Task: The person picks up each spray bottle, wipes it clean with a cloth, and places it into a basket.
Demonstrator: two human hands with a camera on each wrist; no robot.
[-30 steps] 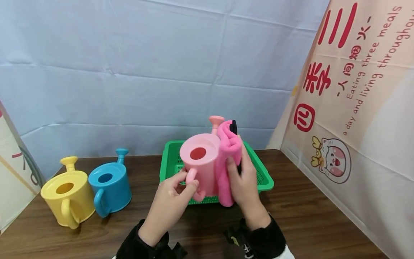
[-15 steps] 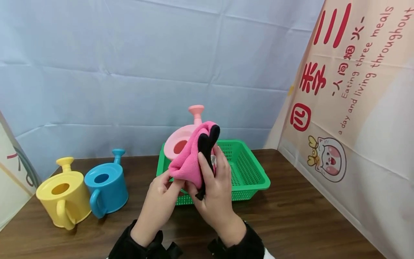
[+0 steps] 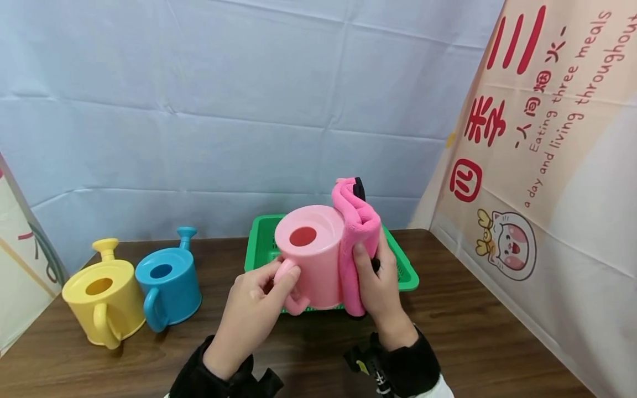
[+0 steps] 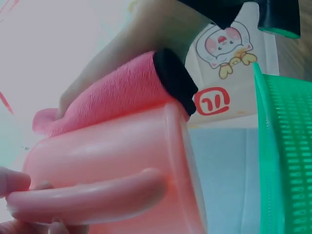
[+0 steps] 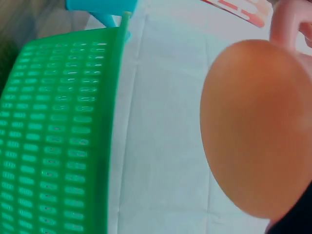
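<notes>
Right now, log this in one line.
left hand: grips pink plastic watering can by handle; right hand: holds pink-and-black cloth against its side; green plastic basket: behind can

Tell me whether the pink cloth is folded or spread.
Folded: the pink cloth shows layers bent back on themselves, gripped in the right hand against the pink watering can.

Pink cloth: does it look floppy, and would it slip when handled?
The pink cloth is probably floppy, since it bends into soft folds. Its fuzzy surface, seen in the left wrist view, should resist slipping.
</notes>
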